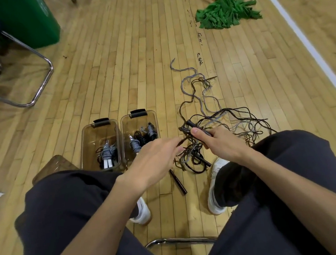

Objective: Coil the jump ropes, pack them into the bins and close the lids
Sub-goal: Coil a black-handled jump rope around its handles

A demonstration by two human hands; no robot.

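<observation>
The tangle of black and grey jump ropes (223,120) lies on the wooden plank floor (117,70) at 3 o'clock from the middle of the view, its strands trailing up toward 1 o'clock. The right hand (219,143) reaches down over the right knee and grips a bunch of black rope handles (189,124) at the tangle's near edge, thumb pressed on top, fingers curled beneath. The left hand (155,157) stretches across from 7 o'clock, fingers straight and close together, tips among the strands; it is blurred, and whether it nips a strand I cannot tell.

A loose black handle (178,181) lies on the floor between two white shoes (215,194), at 6 o'clock from the tangle.

At 9 o'clock from the hands stand two clear plastic bins with black latches, side by side and without lids: the left bin (82,147) and the right bin (156,120), each holding coiled ropes (106,153).

Open floor runs beyond the bins toward 12 o'clock. A green mop head (226,12) lies at 1 o'clock, a white floor line (306,42) crosses at 2 o'clock, and a chrome chair frame (41,85) stands at 10 o'clock.
</observation>
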